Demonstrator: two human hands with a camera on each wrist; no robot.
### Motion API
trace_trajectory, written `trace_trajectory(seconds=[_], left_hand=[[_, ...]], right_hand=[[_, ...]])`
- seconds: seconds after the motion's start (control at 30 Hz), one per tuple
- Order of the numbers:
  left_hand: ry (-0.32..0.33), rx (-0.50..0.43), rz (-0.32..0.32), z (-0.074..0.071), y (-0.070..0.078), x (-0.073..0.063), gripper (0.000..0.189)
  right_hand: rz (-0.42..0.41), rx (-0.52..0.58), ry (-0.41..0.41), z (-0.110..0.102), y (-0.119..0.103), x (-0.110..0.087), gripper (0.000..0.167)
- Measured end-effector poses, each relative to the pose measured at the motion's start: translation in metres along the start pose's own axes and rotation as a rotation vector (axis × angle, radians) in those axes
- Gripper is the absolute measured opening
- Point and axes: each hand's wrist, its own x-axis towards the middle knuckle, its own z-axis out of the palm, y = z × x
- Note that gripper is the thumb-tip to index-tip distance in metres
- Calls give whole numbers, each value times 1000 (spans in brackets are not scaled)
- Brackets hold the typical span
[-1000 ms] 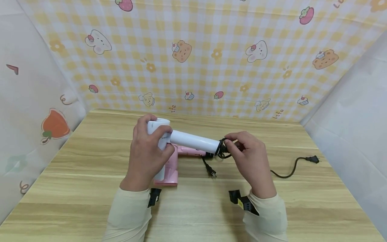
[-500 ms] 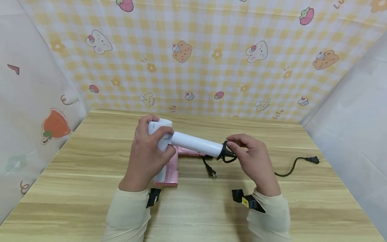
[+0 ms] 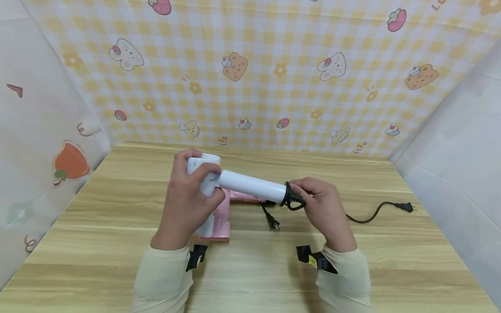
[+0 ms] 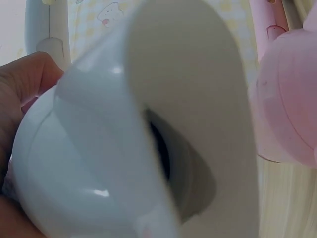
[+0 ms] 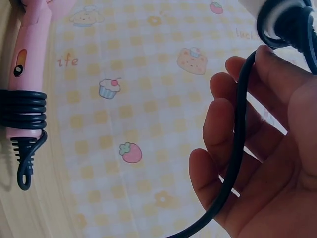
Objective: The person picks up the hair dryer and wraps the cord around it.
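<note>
A white hair dryer [image 3: 252,187] is held up above the table, its handle pointing right. My left hand [image 3: 188,195] grips the dryer's barrel, fingers over the top and thumb below. In the left wrist view the wide white nozzle [image 4: 99,148] fills the middle. At the handle's end a black cord [image 3: 290,198] is looped round. My right hand [image 3: 322,206] pinches this cord between thumb and forefinger; in the right wrist view the cord [image 5: 237,134] runs down across the fingers. Its free end trails over the table to a plug [image 3: 405,207].
A pink hair dryer [image 3: 222,217] lies on the wooden table [image 3: 258,269] beneath the white one. Black cord [image 5: 25,109] is wound round its handle, and its plug [image 3: 273,221] lies loose nearby. A checked cloth [image 3: 274,87] hangs behind the table.
My right hand has shifted slightly right, then back left, by the end of the handle, and the cord's trailing part moved with it. My left hand keeps its grip on the dryer.
</note>
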Motion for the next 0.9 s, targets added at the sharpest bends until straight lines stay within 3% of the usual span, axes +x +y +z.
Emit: trace_trajectory(seconds=[0.47, 0.6, 0.9], left_hand=[[89, -36, 3, 5, 1, 1, 33], [79, -41, -11, 4, 2, 1, 34], [24, -24, -34, 0, 3, 0, 36]], right_hand=[[-26, -2, -1, 7, 2, 1, 10], [-50, -11, -2, 7, 2, 1, 12], [-186, -39, 39, 8, 2, 1, 20]])
